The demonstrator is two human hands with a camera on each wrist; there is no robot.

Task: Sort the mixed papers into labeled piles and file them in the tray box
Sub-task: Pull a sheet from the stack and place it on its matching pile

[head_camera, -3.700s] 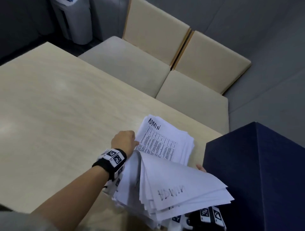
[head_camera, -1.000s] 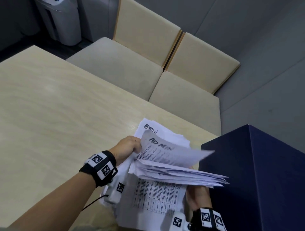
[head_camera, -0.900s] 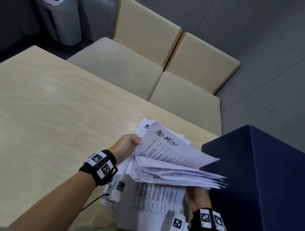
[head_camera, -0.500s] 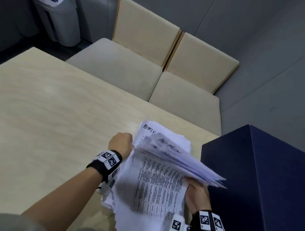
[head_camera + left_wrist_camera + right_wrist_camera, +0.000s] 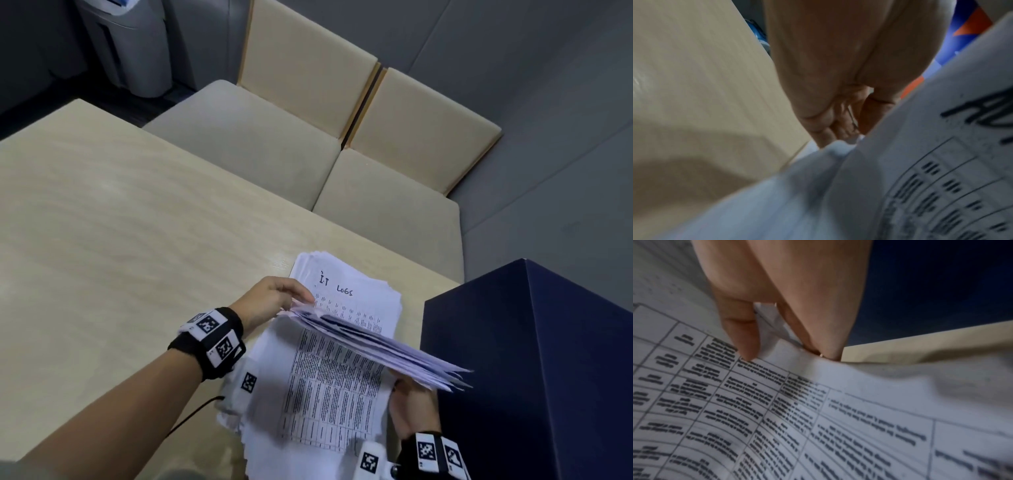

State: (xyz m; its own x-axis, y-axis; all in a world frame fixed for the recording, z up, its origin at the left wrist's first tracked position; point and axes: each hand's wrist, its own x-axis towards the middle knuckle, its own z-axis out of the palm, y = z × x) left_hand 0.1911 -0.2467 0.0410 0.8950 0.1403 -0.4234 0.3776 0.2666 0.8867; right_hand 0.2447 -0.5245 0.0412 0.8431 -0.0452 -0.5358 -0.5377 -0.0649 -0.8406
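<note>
Two hands on one lifted sheaf of papers (image 5: 376, 346): left hand (image 5: 270, 301) pinching its far corner, right hand (image 5: 411, 407) gripping its near-right edge (fingers underneath). Long axis slanting from left hand toward navy box (image 5: 531, 359). Beneath, "I.T LOGS" pile (image 5: 356, 298) on pale wood surface (image 5: 120, 240); beige seats (image 5: 274, 144) beyond.

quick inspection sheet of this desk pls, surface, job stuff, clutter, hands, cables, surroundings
surface: pale wooden table, mostly bare.
job's things: sheet marked I.T LOGS tops the far pile; lifted sheaf of papers fanned above a printed table sheet; dark blue box at the right.
clutter: nothing seen.
hands: left hand pinches the sheaf's left corner; right hand holds papers from under the sheaf's right end.
cables: thin black cable under the left forearm.
surroundings: two beige cushioned seats, grey bin, grey wall.
</note>
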